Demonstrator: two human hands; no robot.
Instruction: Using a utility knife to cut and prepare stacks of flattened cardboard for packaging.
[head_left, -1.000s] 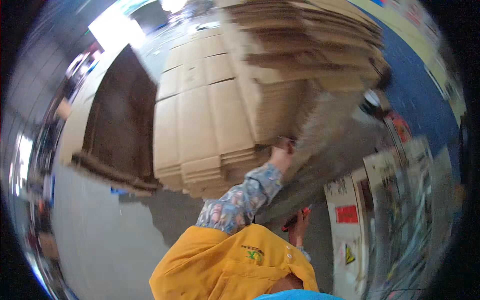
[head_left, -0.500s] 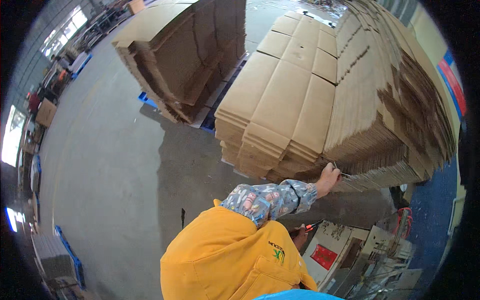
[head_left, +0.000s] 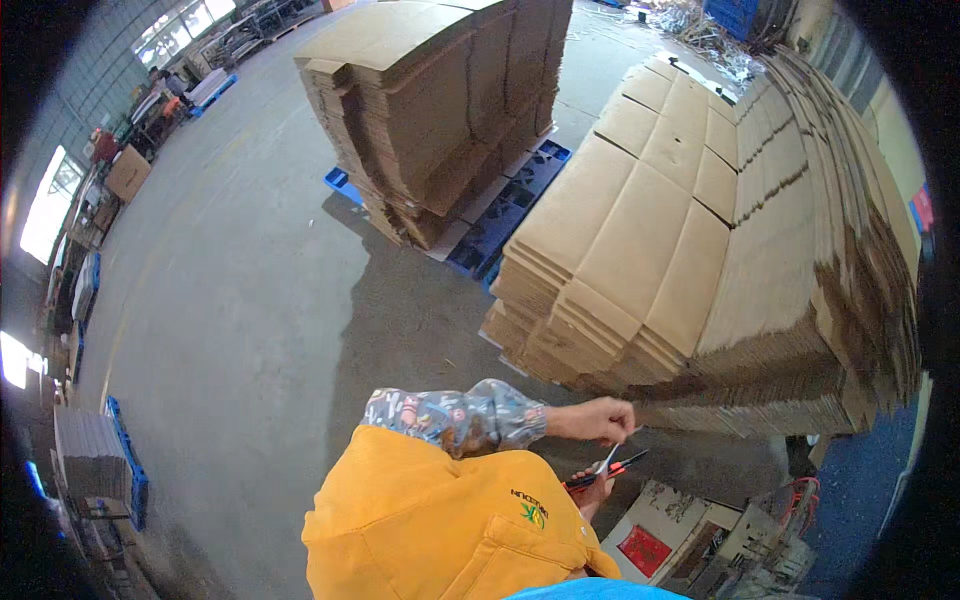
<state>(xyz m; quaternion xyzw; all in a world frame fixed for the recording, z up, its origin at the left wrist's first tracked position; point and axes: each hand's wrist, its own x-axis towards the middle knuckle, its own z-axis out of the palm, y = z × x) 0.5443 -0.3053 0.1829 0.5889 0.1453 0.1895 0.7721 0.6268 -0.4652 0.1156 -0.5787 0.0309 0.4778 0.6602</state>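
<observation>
My left hand (head_left: 604,420), in a grey patterned sleeve, is closed in a pinch in front of the near end of a cardboard stack (head_left: 640,220). A thin white strip (head_left: 611,455) runs from its fingers down toward my right hand (head_left: 594,492). My right hand is partly hidden by my yellow jacket and wraps round a slim red-and-black tool (head_left: 622,465), whose exact kind I cannot make out. The stack is of flat, creased brown sheets, with more sheets standing on edge along its right side.
Another tall cardboard stack (head_left: 420,120) stands on a blue pallet (head_left: 512,205) beyond. Near my right side is a machine (head_left: 655,520) with a red label. Grey concrete floor (head_left: 230,300) spreads left, with a pallet of stacked sheets (head_left: 92,450) at the far left.
My left hand has come away from the stack's lower edge, back toward my right hand, with the white strip between them. The view has shifted, and more of my right hand shows.
</observation>
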